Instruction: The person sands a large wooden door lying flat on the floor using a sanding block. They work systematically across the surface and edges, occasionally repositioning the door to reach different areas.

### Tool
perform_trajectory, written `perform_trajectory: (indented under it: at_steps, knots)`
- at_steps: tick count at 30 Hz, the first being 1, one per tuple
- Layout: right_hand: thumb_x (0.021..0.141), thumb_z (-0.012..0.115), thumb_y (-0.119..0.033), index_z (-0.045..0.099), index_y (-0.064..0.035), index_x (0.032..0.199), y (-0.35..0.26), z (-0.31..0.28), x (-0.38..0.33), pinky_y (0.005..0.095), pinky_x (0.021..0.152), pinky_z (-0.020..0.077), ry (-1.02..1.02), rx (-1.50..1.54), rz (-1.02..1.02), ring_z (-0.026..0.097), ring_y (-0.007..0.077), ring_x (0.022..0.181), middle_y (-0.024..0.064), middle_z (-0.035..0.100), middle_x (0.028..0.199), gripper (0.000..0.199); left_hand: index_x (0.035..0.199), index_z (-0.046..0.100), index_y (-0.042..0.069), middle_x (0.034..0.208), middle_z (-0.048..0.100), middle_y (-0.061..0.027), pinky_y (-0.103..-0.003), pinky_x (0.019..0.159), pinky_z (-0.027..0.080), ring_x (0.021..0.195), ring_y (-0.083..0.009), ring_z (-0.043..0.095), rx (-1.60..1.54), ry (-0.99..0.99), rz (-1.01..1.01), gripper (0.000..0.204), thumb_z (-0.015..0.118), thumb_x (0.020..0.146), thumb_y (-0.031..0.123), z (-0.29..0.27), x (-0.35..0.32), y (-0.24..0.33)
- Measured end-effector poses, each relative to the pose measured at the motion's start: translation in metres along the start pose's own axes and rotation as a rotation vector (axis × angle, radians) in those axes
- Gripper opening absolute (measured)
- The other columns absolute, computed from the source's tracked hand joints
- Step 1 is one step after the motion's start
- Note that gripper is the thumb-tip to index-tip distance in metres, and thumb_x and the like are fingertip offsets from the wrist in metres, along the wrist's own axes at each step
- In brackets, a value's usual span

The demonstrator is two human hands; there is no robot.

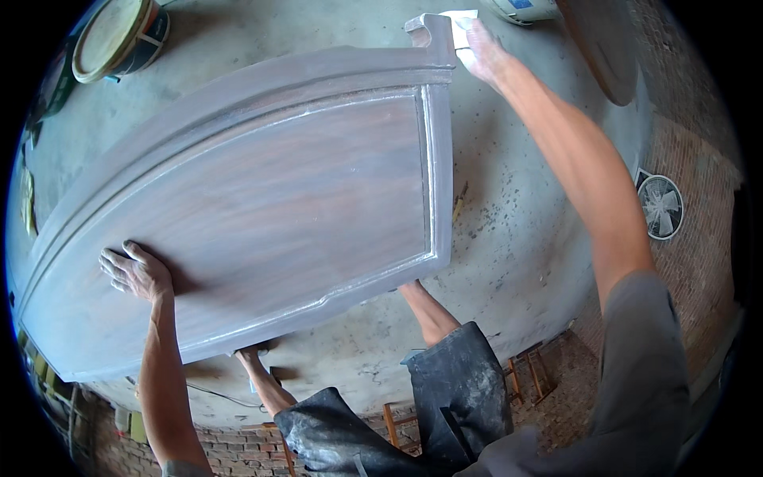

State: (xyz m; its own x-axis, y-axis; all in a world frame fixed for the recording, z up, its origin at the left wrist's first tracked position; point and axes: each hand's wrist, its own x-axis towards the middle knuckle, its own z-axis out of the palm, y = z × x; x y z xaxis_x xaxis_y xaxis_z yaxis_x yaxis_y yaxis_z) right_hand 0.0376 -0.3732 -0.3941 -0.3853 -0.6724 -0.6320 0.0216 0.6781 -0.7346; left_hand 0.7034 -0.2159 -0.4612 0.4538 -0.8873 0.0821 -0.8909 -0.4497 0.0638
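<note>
A large wooden panel, brownish under a greyish-white film, spreads across the view, with a raised moulding along its curved far edge and whitish lines in its inner border. My left hand lies on its face toward the left, fingers spread, dusted pale. At the far right corner, my right hand grips a folded white sheet, perhaps sandpaper, against the small scrolled end of the panel. Which side of the sheet touches the wood is hidden.
A lidded bucket stands at the far left, with part of a pale one at the top. A brown curved board and a fan are on the right. My legs, in dark trousers, reach under the panel's near edge.
</note>
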Motion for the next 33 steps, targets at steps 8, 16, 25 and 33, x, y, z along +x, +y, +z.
perform_trajectory:
  at_steps: [8, 16, 25, 33]
  knots:
    - [0.106, 0.041, -0.023, 0.049, 0.0049, 0.140, -0.036, 0.012, -0.009, 0.0412, 0.114, 0.0441, -0.152, -0.062, 0.091, 0.057, 0.0263, 0.128, 0.0194, 0.057, 0.140, 0.044, 0.162, 0.022, 0.001, 0.169, 0.018, -0.0198, -0.048, 0.127, 0.006, 0.158, -0.0322, 0.012, -0.018, 0.036, -0.005, 0.078, 0.034, 0.106, 0.054, -0.004, 0.002, -0.003]
    - [0.103, 0.046, -0.025, 0.055, -0.0024, 0.133, 0.020, -0.007, -0.011, 0.0434, 0.109, 0.0487, -0.114, 0.066, 0.146, 0.063, 0.0283, 0.118, 0.0150, 0.065, 0.126, 0.038, 0.162, 0.022, 0.001, 0.169, 0.019, -0.0200, -0.048, 0.127, 0.006, 0.158, -0.0324, 0.013, -0.002, 0.041, -0.006, 0.078, 0.034, 0.106, 0.054, -0.007, -0.004, -0.009]
    - [0.107, 0.040, -0.030, 0.059, -0.0087, 0.128, 0.059, -0.012, -0.024, 0.0390, 0.097, 0.0535, -0.142, 0.116, 0.173, 0.066, 0.0222, 0.107, 0.0087, 0.068, 0.118, 0.036, 0.162, 0.022, 0.001, 0.169, 0.019, -0.0198, -0.048, 0.127, 0.006, 0.158, -0.0318, 0.012, -0.004, 0.037, -0.032, 0.079, 0.033, 0.106, 0.055, -0.011, -0.005, -0.006]
    - [0.107, 0.042, -0.021, 0.060, -0.0038, 0.122, 0.149, -0.028, -0.150, 0.0373, 0.092, 0.0563, -0.038, -0.139, 0.201, 0.065, 0.0196, 0.106, 0.0088, 0.065, 0.119, 0.029, 0.162, 0.023, 0.002, 0.170, 0.018, -0.0179, -0.049, 0.127, 0.007, 0.159, -0.0307, 0.011, -0.010, 0.031, -0.006, 0.079, 0.033, 0.105, 0.057, -0.009, -0.004, -0.003]
